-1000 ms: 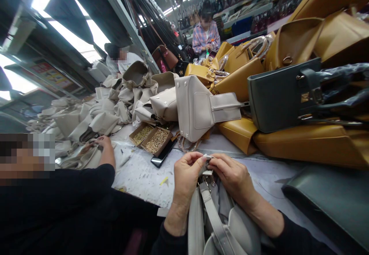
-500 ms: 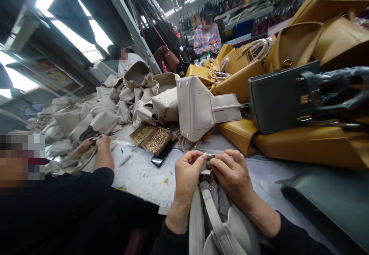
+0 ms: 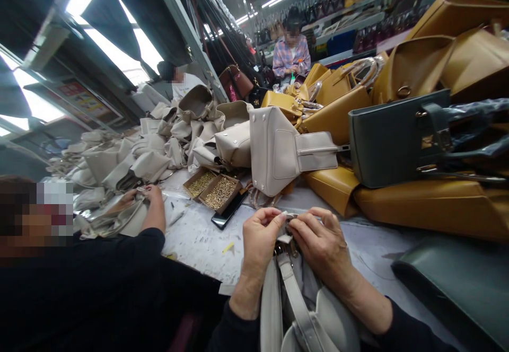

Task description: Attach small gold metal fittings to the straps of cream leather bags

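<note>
A light grey bag (image 3: 304, 317) with a strap and metal rings is right below my hands, at the front edge of the table. My left hand (image 3: 258, 240) pinches a small pale strip at the top of this bag between thumb and fingers. Close beside it, my right hand (image 3: 324, 246) has its fingers closed on the same strip; the fingertips partly hide it. Beyond my hands a light grey bag (image 3: 274, 150) lies with its studded base showing. Two small boxes of gold-coloured metal pieces (image 3: 219, 192) stand to its left.
A dark phone (image 3: 228, 211) lies by the boxes. Yellow-brown bags (image 3: 433, 201) and a dark green bag (image 3: 392, 137) are piled at right. Pale bags (image 3: 149, 166) cover the far left. A co-worker (image 3: 115, 283) sits close at left; two people are farther back.
The view has shifted slightly, so the surroundings appear a little farther right. Both my hands keep their grip at the top of the bag, nearly still.
</note>
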Demonstrator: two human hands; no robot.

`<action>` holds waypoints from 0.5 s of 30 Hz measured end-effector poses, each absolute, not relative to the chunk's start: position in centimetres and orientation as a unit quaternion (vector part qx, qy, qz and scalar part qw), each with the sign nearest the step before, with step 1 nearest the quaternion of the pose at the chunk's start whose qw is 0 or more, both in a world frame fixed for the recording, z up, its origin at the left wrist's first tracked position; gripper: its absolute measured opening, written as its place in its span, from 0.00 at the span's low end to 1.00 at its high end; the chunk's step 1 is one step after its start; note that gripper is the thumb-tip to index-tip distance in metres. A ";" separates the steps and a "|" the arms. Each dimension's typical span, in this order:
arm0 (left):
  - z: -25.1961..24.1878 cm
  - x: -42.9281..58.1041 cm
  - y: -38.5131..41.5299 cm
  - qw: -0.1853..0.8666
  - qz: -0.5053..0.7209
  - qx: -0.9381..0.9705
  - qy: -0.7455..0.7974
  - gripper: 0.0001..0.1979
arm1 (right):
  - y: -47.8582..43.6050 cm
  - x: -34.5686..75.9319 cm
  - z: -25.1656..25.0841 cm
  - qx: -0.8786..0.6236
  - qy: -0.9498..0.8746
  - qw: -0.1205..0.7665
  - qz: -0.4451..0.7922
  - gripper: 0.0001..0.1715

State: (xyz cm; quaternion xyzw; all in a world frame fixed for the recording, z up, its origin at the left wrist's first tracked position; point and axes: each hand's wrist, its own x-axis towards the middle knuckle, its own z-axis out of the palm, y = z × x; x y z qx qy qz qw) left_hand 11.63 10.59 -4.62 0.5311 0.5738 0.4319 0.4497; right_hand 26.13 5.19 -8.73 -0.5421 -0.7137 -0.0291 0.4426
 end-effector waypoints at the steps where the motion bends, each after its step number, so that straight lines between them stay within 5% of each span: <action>1: -4.6 11.6 10.6 0.449 0.433 0.531 0.574 0.08 | 5.2 26.1 -8.7 -0.541 -0.716 0.440 -0.027 0.07; 15: -4.5 11.8 10.4 0.453 0.431 0.535 0.568 0.08 | 5.3 26.4 -8.8 -0.530 -0.723 0.440 -0.048 0.04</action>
